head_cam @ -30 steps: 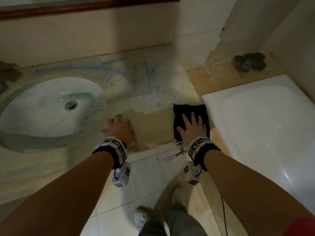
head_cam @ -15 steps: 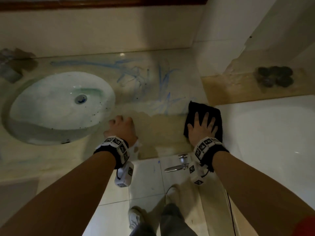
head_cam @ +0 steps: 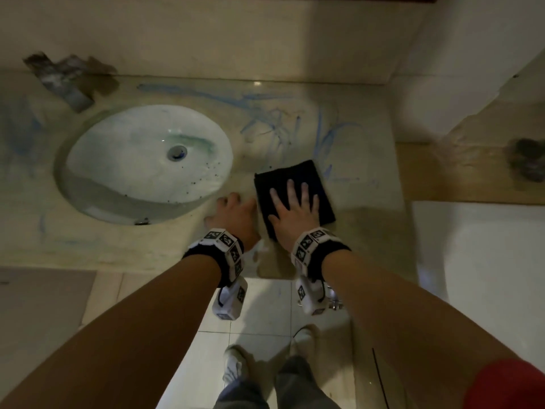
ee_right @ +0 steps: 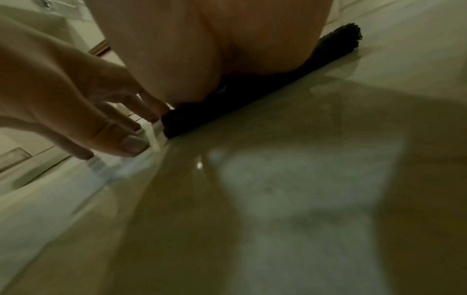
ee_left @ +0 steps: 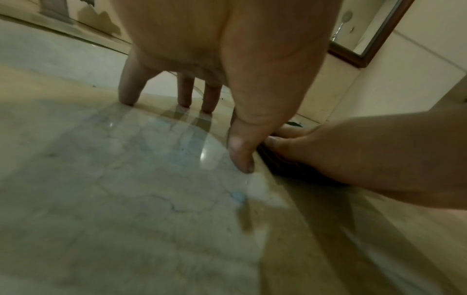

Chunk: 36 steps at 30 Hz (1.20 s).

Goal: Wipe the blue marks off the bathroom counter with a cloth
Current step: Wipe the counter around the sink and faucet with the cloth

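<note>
A folded black cloth [head_cam: 306, 175] lies flat on the beige marble counter [head_cam: 362, 225], just right of the sink. My right hand [head_cam: 295, 208] presses on it with straight, spread fingers. Its palm [ee_right: 202, 49] covers most of the cloth [ee_right: 336, 46] in the right wrist view. My left hand [head_cam: 236, 214] rests on the counter beside the cloth, fingertips [ee_left: 128, 99] touching the stone and nothing held. Blue marks [head_cam: 324, 137] run across the counter behind the cloth and along the back edge [head_cam: 212, 95]. Fainter blue smears [head_cam: 23, 134] lie left of the sink.
A white oval sink [head_cam: 147, 160] is set into the counter on the left, a dark fixture [head_cam: 65, 81] behind it. A white bathtub [head_cam: 486, 261] lies to the right, beyond a wooden ledge [head_cam: 457, 172] with a dark object [head_cam: 528, 160]. A framed mirror [ee_left: 371, 40] hangs above.
My right hand has slid the cloth left and away from the counter's right edge, to just beside my left hand. The left hand has stayed in place on the counter.
</note>
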Each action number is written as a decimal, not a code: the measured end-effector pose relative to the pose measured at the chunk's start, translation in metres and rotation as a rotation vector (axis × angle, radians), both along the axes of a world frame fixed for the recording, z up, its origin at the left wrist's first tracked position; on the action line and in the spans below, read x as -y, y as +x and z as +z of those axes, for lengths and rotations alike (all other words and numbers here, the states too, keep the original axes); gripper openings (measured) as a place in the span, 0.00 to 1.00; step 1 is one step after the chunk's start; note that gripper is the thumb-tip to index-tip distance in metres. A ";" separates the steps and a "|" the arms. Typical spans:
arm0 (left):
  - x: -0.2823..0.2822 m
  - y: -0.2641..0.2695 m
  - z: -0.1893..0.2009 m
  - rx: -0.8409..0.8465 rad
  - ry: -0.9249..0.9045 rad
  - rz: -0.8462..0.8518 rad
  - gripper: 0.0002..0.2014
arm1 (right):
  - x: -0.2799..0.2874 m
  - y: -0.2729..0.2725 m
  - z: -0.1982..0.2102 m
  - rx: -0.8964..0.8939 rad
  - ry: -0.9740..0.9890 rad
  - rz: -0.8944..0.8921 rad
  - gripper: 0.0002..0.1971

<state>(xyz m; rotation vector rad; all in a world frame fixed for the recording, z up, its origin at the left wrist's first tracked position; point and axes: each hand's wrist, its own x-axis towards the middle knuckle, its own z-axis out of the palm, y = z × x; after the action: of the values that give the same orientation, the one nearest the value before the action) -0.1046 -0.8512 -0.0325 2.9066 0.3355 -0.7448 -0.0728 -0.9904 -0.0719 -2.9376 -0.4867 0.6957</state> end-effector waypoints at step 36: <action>-0.024 -0.009 0.008 0.073 -0.018 0.108 0.26 | 0.113 0.030 0.030 -0.066 0.107 -0.147 0.18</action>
<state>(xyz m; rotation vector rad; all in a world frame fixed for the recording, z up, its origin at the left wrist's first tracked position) -0.1131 -0.8274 -0.0242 2.8627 0.4710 -0.6208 -0.0428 -1.1033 -0.0416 -2.8055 -0.2892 0.7220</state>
